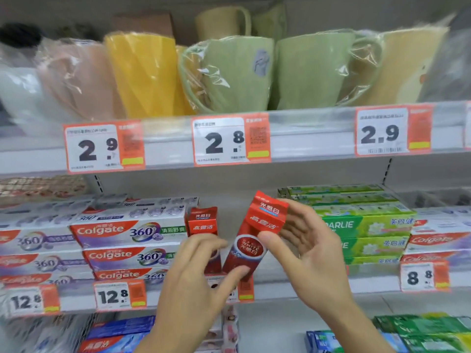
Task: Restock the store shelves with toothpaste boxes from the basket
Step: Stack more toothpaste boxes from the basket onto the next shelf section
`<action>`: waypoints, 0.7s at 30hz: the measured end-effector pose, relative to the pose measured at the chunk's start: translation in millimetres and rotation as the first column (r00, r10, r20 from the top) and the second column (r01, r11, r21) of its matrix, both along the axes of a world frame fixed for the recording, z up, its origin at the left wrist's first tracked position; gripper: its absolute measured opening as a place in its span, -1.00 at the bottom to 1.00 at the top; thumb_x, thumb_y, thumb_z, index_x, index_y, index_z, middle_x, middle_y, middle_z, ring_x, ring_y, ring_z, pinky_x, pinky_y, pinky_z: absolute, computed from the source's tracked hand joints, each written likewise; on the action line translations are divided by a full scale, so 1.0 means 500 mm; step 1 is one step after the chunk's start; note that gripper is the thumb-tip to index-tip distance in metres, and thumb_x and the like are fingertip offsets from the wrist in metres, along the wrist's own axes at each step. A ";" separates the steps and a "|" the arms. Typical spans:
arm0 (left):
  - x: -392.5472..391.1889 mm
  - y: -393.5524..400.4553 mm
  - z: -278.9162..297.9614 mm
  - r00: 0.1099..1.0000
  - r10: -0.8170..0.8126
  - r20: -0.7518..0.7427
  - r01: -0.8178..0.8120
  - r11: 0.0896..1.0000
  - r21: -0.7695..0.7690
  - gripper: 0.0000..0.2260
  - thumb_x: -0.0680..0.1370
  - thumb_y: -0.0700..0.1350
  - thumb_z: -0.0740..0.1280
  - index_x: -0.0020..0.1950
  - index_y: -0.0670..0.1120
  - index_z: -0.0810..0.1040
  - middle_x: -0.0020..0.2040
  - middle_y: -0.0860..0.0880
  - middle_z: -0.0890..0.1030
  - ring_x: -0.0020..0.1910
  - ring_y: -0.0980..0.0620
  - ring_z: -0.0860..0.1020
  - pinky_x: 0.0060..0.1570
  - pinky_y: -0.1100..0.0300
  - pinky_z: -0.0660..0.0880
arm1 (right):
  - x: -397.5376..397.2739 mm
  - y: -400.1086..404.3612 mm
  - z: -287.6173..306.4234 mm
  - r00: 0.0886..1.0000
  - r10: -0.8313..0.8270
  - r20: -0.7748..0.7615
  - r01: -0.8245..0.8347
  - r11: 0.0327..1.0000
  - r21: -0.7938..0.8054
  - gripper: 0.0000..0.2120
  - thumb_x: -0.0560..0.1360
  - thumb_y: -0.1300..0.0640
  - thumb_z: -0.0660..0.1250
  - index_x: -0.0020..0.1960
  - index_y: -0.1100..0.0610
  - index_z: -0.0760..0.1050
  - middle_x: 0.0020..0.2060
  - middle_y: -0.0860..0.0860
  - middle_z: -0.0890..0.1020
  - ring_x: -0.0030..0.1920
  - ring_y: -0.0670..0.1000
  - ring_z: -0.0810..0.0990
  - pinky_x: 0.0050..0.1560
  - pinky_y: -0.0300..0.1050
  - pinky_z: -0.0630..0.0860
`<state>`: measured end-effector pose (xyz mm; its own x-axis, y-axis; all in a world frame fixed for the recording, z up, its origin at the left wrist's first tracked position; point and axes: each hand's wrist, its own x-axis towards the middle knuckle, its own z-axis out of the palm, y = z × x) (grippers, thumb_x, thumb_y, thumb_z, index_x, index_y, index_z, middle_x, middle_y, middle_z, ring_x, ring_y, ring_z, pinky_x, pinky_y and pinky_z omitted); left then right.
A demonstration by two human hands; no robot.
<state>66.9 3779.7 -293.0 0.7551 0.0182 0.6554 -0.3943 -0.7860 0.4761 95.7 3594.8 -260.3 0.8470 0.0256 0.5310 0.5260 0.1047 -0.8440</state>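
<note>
1. Right now the right hand [303, 247] pinches a red Colgate toothpaste box [254, 238] near its top, thumb on the front face and fingers curled behind. The box stands on end, tilted with its top leaning toward one o'clock, in the gap on the middle shelf [293, 289].

2. At about eight o'clock from that box, the left hand [193, 273] has its fingers mostly straight. Its index finger touches the tilted box's lower edge, and the other fingers rest against a second red box [202, 222] standing upright just beside it.

3. Likely slip: the tilted box rests on one bottom edge only. If the pinch is let go before it is squared up, it could topple toward three o'clock, against the green Darlie boxes [364, 225], or forward off the shelf lip.

4. A push from the left hand could nudge the upright red box toward nine o'clock into the Colgate 360 stack [132, 240], skewing it.

5. The price tag [246, 287] below sits touching the box's base and could be knocked loose.

6. The basket is not in view.
</note>
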 end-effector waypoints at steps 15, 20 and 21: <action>0.101 0.128 0.039 0.962 0.262 0.079 -0.263 0.809 0.525 -0.46 0.41 0.09 0.50 0.33 -0.07 0.50 0.26 -0.02 0.59 0.28 -0.09 0.52 0.37 0.00 0.23 | 0.199 0.124 0.004 0.999 -0.043 -0.015 0.038 0.972 -0.233 -0.42 0.48 0.19 0.49 0.41 -0.01 0.32 0.07 -0.10 0.66 0.12 -0.12 0.64 0.22 -0.06 0.55; 0.103 0.128 0.046 0.969 0.233 0.087 -0.245 0.839 0.486 -0.36 0.28 0.04 0.63 0.30 -0.04 0.53 0.24 0.01 0.61 0.25 -0.04 0.53 0.33 0.07 0.24 | 0.236 0.140 0.021 0.964 0.163 -0.211 -0.230 0.907 -0.353 -0.62 0.54 0.23 0.42 0.24 -0.13 0.49 0.07 -0.01 0.69 0.11 -0.03 0.66 0.19 -0.08 0.59; 0.102 0.128 0.046 0.970 0.229 0.086 -0.242 0.846 0.474 -0.35 0.27 0.04 0.63 0.31 -0.03 0.52 0.25 0.03 0.61 0.25 -0.02 0.54 0.33 0.08 0.24 | 0.236 0.140 0.022 0.951 0.198 -0.236 -0.271 0.904 -0.332 -0.65 0.54 0.23 0.41 0.23 -0.12 0.51 0.06 0.00 0.70 0.10 -0.03 0.67 0.17 -0.10 0.60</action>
<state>118.0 3843.7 -269.9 0.7515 -0.1268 0.6475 -0.1751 -0.9845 0.0103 213.8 3665.0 -249.6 0.8771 0.3927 0.2764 0.3475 -0.1217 -0.9297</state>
